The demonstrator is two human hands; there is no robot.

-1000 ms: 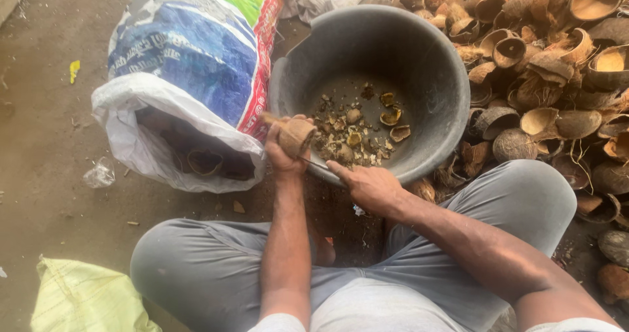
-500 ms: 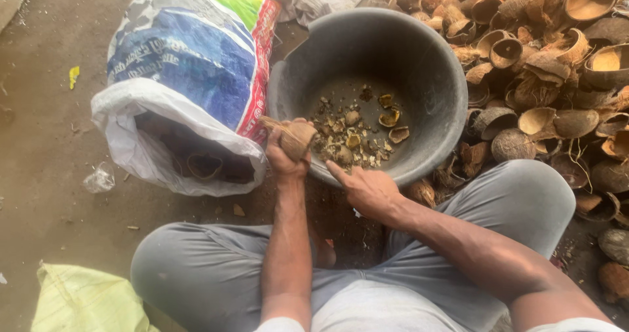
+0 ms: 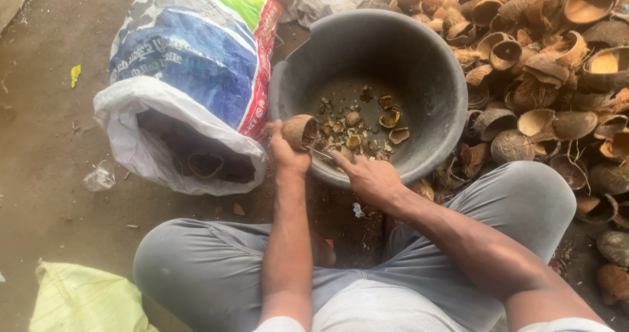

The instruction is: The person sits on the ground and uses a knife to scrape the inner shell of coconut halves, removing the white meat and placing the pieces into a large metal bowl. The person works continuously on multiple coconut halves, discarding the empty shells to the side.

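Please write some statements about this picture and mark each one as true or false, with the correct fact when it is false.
1. The left hand holds a coconut shell piece over the rim of the grey tub. True.
2. The grey tub is filled to the top with shells. False: only scattered small pieces lie on its bottom.
3. The right hand holds a thin metal tool that points towards the shell piece. True.
4. The printed sack stands to the right of the tub. False: it lies to the left, its mouth open.
5. A pile of empty shells lies to the right of the tub. True.
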